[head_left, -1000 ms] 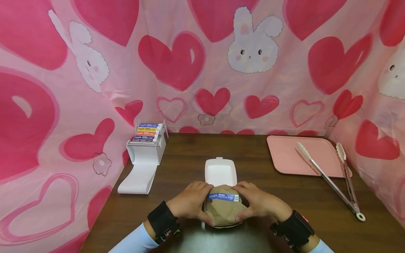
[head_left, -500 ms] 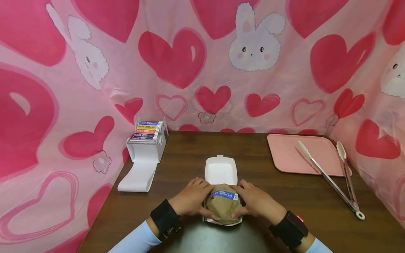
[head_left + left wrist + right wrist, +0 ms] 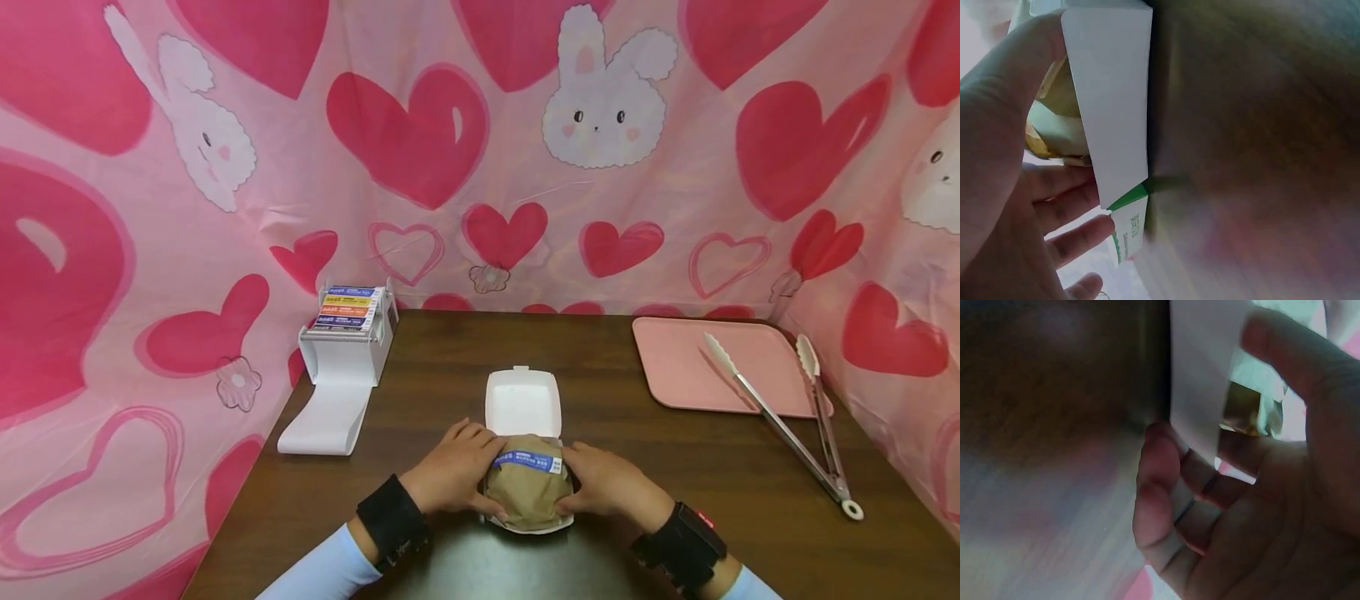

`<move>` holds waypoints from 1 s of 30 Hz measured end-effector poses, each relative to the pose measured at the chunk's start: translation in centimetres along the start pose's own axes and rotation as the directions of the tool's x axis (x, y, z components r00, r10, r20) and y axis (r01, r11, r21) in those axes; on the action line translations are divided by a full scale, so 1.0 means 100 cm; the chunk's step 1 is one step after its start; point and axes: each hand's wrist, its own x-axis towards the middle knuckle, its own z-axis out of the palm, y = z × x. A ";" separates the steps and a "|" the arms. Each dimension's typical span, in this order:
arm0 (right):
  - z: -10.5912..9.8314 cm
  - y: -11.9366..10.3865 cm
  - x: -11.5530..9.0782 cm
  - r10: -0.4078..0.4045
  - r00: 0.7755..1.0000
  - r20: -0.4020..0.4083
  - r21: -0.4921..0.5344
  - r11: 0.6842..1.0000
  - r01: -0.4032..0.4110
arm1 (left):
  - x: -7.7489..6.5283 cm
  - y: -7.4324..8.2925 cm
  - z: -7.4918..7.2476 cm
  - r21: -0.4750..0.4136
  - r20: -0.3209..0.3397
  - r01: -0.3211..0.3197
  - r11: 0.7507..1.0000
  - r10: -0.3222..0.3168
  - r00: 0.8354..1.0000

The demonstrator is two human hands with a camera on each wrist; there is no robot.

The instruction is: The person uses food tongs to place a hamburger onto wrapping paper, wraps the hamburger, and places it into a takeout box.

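Note:
A round burger (image 3: 528, 496) wrapped in brown paper, with a blue label (image 3: 525, 461) across its top, sits in the base of an open white clamshell box (image 3: 522, 404). The lid lies back, away from the person. My left hand (image 3: 456, 468) holds the burger's left side, thumb near the front and fingers toward the back. On the opposite side my right hand (image 3: 611, 485) holds it the same way. In the left wrist view the thumb (image 3: 1035, 47) reaches over the rim of the box wall (image 3: 1110, 94). Fingers (image 3: 1157, 500) curl beside the box in the right wrist view.
A label dispenser (image 3: 348, 342) with a long white strip stands at the back left of the brown table (image 3: 442, 358). Metal tongs (image 3: 780, 437) rest partly on a pink tray (image 3: 675, 375) at the back right. Pink curtains (image 3: 525, 175) enclose the table.
The burger has gone down into the box base, and the base's front rim now shows more below it. Both hands have stayed around the burger; the label has shifted slightly.

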 end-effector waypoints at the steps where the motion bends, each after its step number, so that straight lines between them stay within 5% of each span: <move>1: 0.001 -0.001 0.000 0.013 1.000 -0.004 0.000 1.000 -0.013 | 0.000 0.000 0.000 -0.006 -0.004 0.001 1.000 -0.001 1.000; 6: -0.012 0.005 -0.006 -0.043 0.999 0.012 0.090 0.995 0.042 | -0.004 -0.010 0.002 -0.165 0.012 0.007 0.986 -0.005 1.000; 9: -0.031 0.017 -0.010 -0.086 0.996 -0.008 0.161 0.983 0.087 | -0.006 -0.025 -0.002 -0.399 0.040 0.055 0.915 -0.042 0.998; 12: -0.045 0.029 -0.003 -0.033 0.996 -0.084 0.209 0.977 0.050 | 0.001 -0.043 -0.007 -0.596 0.033 0.170 0.785 -0.187 0.982; 16: -0.048 0.039 0.021 0.119 0.984 -0.134 0.324 0.944 -0.070 | 0.024 -0.060 -0.007 -0.759 0.076 0.339 0.556 -0.442 0.894; 19: -0.042 0.042 0.042 0.210 0.974 -0.089 0.456 0.877 -0.147 | 0.042 -0.065 -0.001 -0.825 0.161 0.399 0.400 -0.510 0.845; 21: -0.036 0.043 0.055 0.244 0.968 -0.050 0.536 0.825 -0.180 | 0.052 -0.066 0.002 -0.848 0.202 0.407 0.339 -0.504 0.840; 25: -0.031 0.039 0.069 0.273 0.962 -0.030 0.602 0.773 -0.201 | 0.064 -0.062 0.002 -0.874 0.216 0.387 0.295 -0.478 0.852; 30: -0.037 0.028 0.070 0.289 0.949 -0.123 0.587 0.793 -0.166 | 0.065 -0.055 -0.009 -0.892 0.160 0.338 0.301 -0.487 0.858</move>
